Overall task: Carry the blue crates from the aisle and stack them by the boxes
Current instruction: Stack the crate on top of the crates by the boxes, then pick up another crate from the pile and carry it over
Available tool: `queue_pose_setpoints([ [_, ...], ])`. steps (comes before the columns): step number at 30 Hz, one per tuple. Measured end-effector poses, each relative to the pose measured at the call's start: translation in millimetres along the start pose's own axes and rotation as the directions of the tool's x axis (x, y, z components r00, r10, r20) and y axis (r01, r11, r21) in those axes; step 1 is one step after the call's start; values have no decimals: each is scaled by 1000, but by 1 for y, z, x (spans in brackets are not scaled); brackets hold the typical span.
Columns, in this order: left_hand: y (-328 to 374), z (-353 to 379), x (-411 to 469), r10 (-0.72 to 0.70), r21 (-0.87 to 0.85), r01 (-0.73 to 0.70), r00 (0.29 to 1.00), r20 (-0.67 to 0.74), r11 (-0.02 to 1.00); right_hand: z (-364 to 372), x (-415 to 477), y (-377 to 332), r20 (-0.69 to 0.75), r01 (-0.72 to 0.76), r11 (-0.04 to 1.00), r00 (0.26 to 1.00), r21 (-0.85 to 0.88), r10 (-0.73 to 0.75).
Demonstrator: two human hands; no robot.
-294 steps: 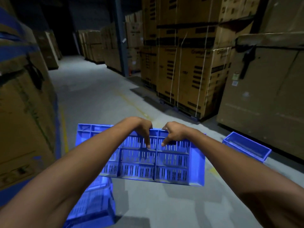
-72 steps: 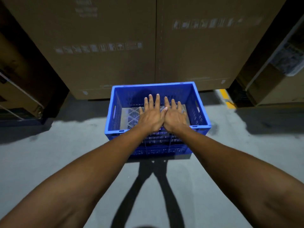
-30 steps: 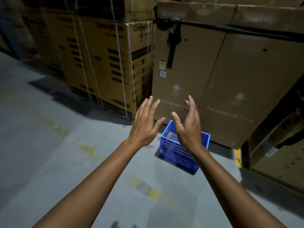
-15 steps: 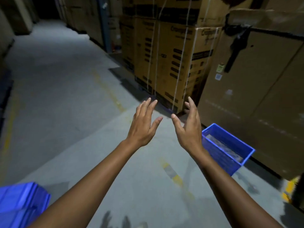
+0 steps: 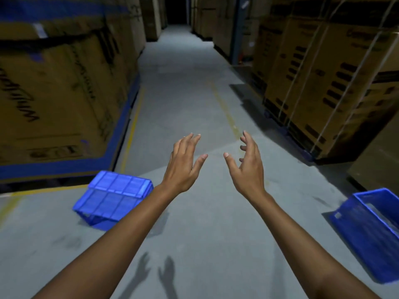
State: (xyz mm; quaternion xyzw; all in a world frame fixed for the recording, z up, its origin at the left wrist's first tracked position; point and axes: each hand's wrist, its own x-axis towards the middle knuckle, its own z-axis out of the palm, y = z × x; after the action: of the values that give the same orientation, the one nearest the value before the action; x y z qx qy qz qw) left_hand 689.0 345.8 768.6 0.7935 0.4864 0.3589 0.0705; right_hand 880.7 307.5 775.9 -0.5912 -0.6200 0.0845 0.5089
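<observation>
A blue slatted crate (image 5: 112,199) lies upside down and tilted on the aisle floor at the lower left, beside the left-hand boxes. A second blue crate (image 5: 371,221) stands upright at the lower right edge, close to the big cardboard boxes (image 5: 323,83) on the right. My left hand (image 5: 183,165) and my right hand (image 5: 248,167) are raised side by side in mid-air over the aisle, fingers spread, holding nothing. The overturned crate is to the left of and below my left hand.
Tall cardboard boxes (image 5: 54,93) with blue bands line the left side. Strapped boxes on pallets line the right. The grey concrete aisle (image 5: 194,93) with faded yellow lines runs straight ahead into darkness.
The view has swung left from the boxes to the aisle. The upright crate has slid to the right edge and the overturned crate has come into view. My hands stay empty.
</observation>
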Motion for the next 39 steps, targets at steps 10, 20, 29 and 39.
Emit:
queue_pose_setpoints([
  [10,-177,-170,-91,-73,114,80,995,-62,990,197,-65,-149,72,33,994,997,106,-41],
  [20,-327,-239,-139,-233,150,240,971,-60,959,356,-91,-217,293,99,995,951,6,-96],
  [29,-461,-215,-163,-331,280,322,944,-16,905,504,-91,-189,468,264,963,859,-53,-209],
  [39,-696,-40,-234,-386,371,322,916,110,871,734,-165,-17,609,404,890,767,-212,-203],
])
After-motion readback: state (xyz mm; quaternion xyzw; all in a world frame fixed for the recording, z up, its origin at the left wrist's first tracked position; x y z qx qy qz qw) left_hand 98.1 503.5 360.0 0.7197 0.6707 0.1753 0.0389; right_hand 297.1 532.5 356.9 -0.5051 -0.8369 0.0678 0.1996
